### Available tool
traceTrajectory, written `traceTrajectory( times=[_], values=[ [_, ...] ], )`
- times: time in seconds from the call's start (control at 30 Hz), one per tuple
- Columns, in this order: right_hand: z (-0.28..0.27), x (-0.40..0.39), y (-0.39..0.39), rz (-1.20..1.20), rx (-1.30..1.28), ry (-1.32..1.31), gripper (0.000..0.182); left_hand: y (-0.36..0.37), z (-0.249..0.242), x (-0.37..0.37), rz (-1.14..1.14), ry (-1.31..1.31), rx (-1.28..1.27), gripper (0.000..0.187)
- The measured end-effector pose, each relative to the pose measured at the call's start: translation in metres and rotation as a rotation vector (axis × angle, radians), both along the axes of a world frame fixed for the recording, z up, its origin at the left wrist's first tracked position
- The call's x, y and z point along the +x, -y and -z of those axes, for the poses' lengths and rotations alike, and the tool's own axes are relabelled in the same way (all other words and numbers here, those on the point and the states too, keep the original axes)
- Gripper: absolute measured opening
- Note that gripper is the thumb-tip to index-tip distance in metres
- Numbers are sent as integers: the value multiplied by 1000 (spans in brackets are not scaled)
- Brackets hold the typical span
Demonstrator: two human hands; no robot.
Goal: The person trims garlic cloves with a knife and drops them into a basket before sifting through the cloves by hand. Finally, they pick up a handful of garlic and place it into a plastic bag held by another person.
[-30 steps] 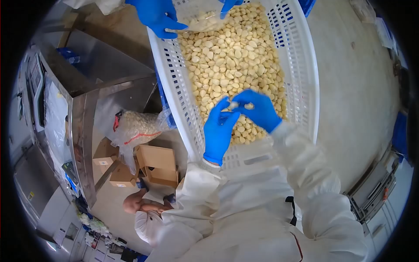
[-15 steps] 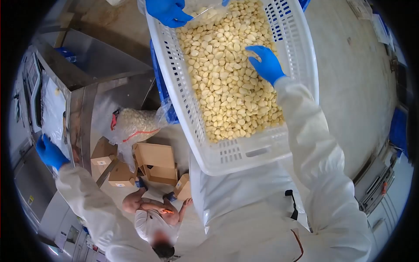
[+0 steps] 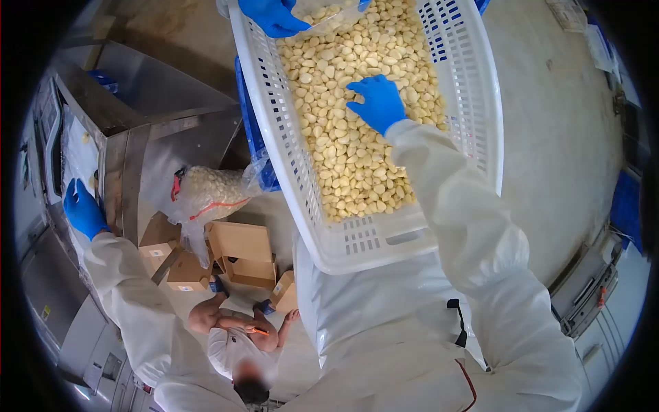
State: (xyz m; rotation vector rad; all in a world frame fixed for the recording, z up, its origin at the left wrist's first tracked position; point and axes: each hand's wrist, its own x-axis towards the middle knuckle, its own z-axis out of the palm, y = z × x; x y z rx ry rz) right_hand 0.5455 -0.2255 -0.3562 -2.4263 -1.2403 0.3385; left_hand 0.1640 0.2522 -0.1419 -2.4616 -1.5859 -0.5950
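Note:
Peeled garlic cloves [image 3: 357, 154] fill much of a white perforated plastic basket [image 3: 329, 255] in front of me. My right hand [image 3: 379, 104], in a blue glove, is over the middle of the cloves. Its fingers are apart and slightly bent, with the tips at the cloves; I cannot see anything held. Far to the left, my left hand [image 3: 85, 210], also blue-gloved, is at the edge of a metal table [image 3: 117, 185], beside clear plastic sheeting [image 3: 81, 154]. Its fingers are stretched and apart, with no held object visible.
A co-worker's blue-gloved hand [image 3: 274, 15] is at a clear plastic bag [image 3: 336, 20] over the basket's far end. A filled bag [image 3: 213, 189] and open cardboard boxes [image 3: 240, 244] lie below left. Another person [image 3: 230, 350] sits on the floor near them.
My right hand has moved left over the cloves. My left hand has shifted up and slightly right along the table edge, its fingers now spread upward. The co-worker's hand has shifted slightly right.

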Motion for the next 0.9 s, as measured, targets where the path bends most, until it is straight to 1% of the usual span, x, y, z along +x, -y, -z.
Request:
traceTrajectory(
  times=[0.03,0.1,0.17,0.2,0.27,0.33,0.37,0.43,0.47,0.5,0.53,0.57,0.6,0.63,0.7,0.77,0.83,0.87,0.9],
  values=[
    [7,-6,-6,-6,-34,38,19,13,-5,5,114,39,92,27],
    [11,-7,-10,0,-72,28,14,43,-19,15,348,121,277,24],
    [1,-3,-5,12,-98,25,12,110,-40,45,391,42,416,23],
    [0,-3,3,38,-62,18,12,147,-46,62,411,4,483,22],
    [-4,0,28,89,7,11,12,207,-38,82,341,75,406,19],
    [-25,4,49,172,119,-253,10,255,-18,95,409,224,255,19],
    [-41,5,58,211,177,-388,9,282,-14,106,482,261,184,19],
    [-103,8,81,374,231,-811,10,334,-4,128,595,375,3,20],
    [-133,17,101,296,168,-769,11,358,3,138,636,455,-108,21],
    [-152,30,129,237,248,-756,12,379,8,147,661,450,-254,22],
    [-183,52,165,352,151,-855,12,399,10,156,685,445,-402,24],
    [-167,77,227,176,556,-965,15,416,13,169,670,405,-505,28],
    [-179,83,235,520,668,-973,18,434,19,181,598,424,-688,28],
    [-194,85,240,868,775,-955,22,446,32,190,584,451,-823,30],
    [-195,82,250,792,581,-535,25,466,66,203,522,432,-941,29],
    [-180,75,263,692,370,-142,28,478,97,215,439,476,-954,25],
    [-174,62,269,593,151,226,33,482,130,226,352,600,-1012,25],
    [-169,48,259,531,170,39,33,481,146,234,316,662,-1038,25],
    [-166,28,226,466,191,-142,33,478,156,246,299,743,-1085,25]
  ],
)
